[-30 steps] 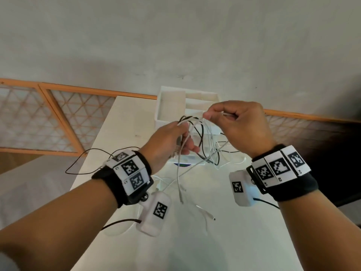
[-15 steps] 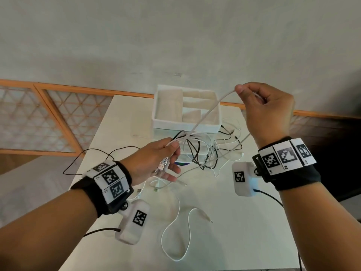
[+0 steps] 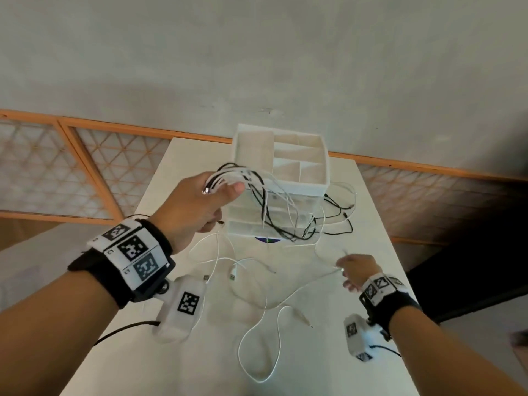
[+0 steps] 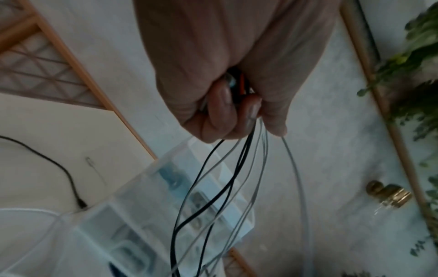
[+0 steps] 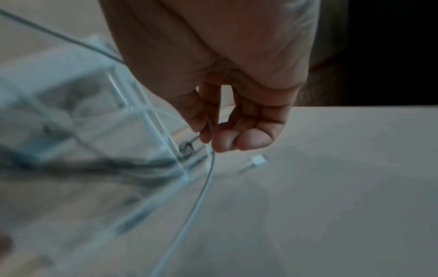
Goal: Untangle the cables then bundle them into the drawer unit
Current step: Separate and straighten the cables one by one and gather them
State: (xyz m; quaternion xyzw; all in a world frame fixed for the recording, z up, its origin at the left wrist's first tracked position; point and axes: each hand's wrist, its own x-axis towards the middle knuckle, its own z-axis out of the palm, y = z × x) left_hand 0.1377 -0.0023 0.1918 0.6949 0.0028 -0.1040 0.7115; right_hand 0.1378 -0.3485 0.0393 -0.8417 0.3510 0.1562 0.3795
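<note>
The pale bench [image 3: 160,324] runs away from the camera, and at its far end stands the drawer unit [image 3: 297,178], a white open-topped tray over clear drawers. In front of the unit, raised off the surface, the left hand [image 3: 197,207] has its fingers [image 4: 220,105] clenched round a gathered bunch of cables [image 3: 274,207], black and white, whose loops sag down and to the right across the drawer fronts. Lower and nearer, at the right, the right hand [image 3: 357,271] pinches one white cable [image 3: 268,335] between thumb and fingertips; it trails from there leftward and toward the near edge, curling into a loose loop on the bench.

The relation that matters: the pinched strand's long axis runs low along the bench from right to near left, while the bunch it must part from hangs up and to the far left of the right hand, which is the nearer hand to that strand's free run.

Where the strand joins the tangle is hard to trace, the drawers' contents are blurred, and both wrist views are dim.
</note>
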